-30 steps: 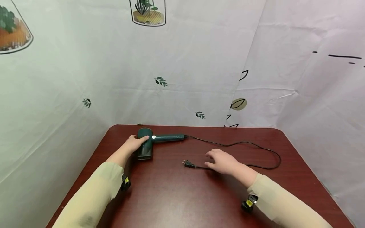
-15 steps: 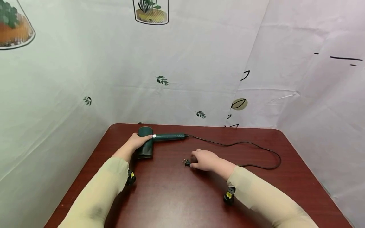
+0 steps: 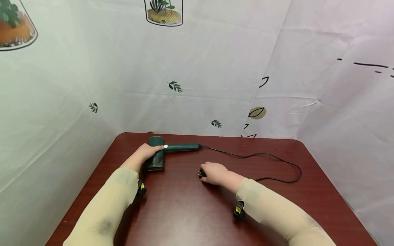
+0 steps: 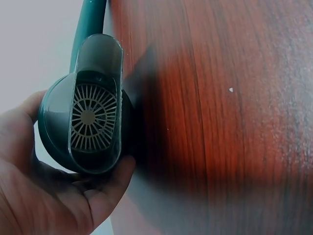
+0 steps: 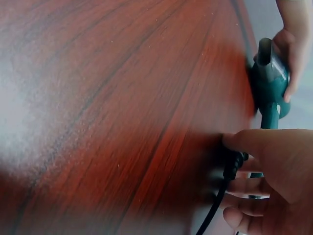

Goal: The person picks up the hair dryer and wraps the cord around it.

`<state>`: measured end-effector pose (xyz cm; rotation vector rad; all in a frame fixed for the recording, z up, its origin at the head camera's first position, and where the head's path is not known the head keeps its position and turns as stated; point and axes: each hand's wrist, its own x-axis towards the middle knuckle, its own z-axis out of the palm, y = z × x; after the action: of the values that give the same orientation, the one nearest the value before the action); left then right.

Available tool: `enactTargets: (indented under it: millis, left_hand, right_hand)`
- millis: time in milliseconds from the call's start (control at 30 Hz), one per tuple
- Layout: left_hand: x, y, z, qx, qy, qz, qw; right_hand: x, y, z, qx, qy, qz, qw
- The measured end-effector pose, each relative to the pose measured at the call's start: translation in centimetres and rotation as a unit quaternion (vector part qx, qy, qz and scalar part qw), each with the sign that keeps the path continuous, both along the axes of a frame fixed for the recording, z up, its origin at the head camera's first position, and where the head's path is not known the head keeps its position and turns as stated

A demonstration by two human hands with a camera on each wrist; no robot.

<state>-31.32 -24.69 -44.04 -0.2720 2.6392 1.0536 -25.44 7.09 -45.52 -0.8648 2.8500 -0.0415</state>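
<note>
A dark green hair dryer (image 3: 157, 160) lies near the table's far left, its handle pointing right. My left hand (image 3: 146, 151) grips its barrel, thumb on top by the white button. In the left wrist view, fingers curve under the barrel, and the flat nozzle (image 4: 97, 54) shows a round grille inside. My right hand (image 3: 215, 173) pinches the black two-pin plug (image 3: 201, 174) close over the table, prongs facing left. The right wrist view has the plug's ribbed end (image 5: 235, 164) between thumb and fingers, with the cord (image 5: 212, 208) trailing from it.
From the dryer's handle, the thin black cord (image 3: 267, 153) loops across the right side of the reddish-brown table (image 3: 184, 212) and back beneath my right forearm. White printed cloth (image 3: 209, 68) hangs behind and at both sides.
My right hand has moved left along the cord to the plug, and its fingers have closed on it. My left hand has shifted slightly right on the dryer, thumb now nearer the button.
</note>
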Motion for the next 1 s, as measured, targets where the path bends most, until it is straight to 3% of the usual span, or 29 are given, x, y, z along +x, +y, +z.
enactTargets:
  millis: [333, 667, 1000]
  left_hand:
    - [0.0, 0.1, 0.3, -0.008, 0.003, 0.000, 1.0000]
    - [0.5, 0.4, -0.3, 0.008, 0.014, 0.026, 0.9995]
    - [1.0, 1.0, -0.4, 0.053, 0.027, 0.053, 0.9968]
  right_hand:
    - [0.1, -0.4, 0.2, 0.008, 0.008, 0.008, 0.9999]
    - [-0.5, -0.4, 2.2, -0.058, -0.065, 0.001, 0.9962]
    - [-0.9, 0.1, 4.5, -0.093, -0.072, 0.056, 0.9915]
